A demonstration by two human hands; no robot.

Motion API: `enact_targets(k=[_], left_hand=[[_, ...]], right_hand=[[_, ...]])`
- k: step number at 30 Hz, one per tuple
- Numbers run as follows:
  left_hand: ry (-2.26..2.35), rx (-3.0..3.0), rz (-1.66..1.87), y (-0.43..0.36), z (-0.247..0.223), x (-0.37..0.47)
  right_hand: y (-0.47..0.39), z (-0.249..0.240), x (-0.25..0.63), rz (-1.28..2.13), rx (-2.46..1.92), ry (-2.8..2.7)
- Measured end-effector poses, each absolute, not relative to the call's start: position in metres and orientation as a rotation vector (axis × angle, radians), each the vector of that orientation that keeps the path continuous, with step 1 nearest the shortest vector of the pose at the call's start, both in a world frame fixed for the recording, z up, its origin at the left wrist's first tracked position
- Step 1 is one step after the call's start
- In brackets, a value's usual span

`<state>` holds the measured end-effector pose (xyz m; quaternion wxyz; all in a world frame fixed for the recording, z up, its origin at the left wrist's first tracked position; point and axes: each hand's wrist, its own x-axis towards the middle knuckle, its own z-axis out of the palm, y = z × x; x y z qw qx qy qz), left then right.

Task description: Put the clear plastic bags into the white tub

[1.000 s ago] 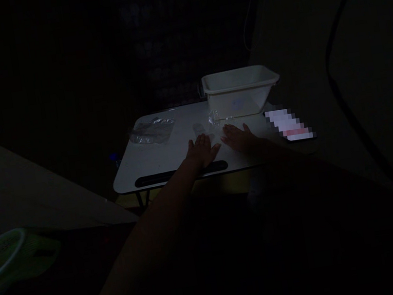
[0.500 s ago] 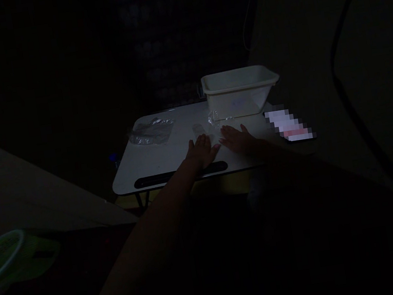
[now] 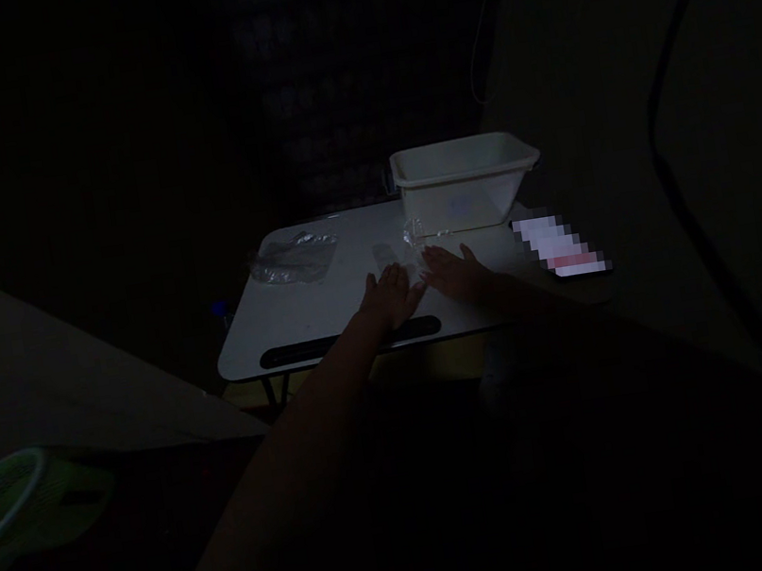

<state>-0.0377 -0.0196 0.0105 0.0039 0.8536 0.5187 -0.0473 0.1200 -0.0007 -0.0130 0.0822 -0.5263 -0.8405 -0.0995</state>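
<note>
Your left hand [image 3: 388,296] lies palm down over the worktop [image 3: 285,314], toward the near edge and right of its middle. Its grip is released, with the fingers extended forward and the thumb out toward your other hand. Your right hand [image 3: 455,273] is set just beside it, also palm down, fingers straight and pointing inward; its grip is likewise released.

A clear plastic piece [image 3: 414,233] lies crumpled on the worktop, at and ahead of your fingertips, reaching toward the near left corner of the white tub [image 3: 461,202]. Both hands appear to touch it; the dim light prevents you from confirming how much lies beneath them.

The tub stands upright at the far edge, right of centre. A second clear plastic piece [image 3: 295,258] lies flat but wrinkled, well apart from your hands, near the far left corner. A flat device [image 3: 561,244], its lit face blurred out, lies near the right edge. A dark slot [image 3: 297,350] runs along the near edge, and your left forearm crosses above it. Beyond the left edge a blue cap [image 3: 219,308] shows, and a green basket [image 3: 84,502] sits lower left.
</note>
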Motion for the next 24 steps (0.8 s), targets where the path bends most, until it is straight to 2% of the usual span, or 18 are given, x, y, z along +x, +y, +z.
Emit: enact_targets(k=[12,24], left_hand=[[1.633,2.651,-0.135,-0.021,0.011,-0.036],[1.660,2.627,-0.168,-0.021,0.012,-0.033]], right_hand=[[-0.001,-0.014,0.124,-0.326,-1.553,-2.566],[0.002,-0.015,0.110,-0.210,-1.601,-2.552]])
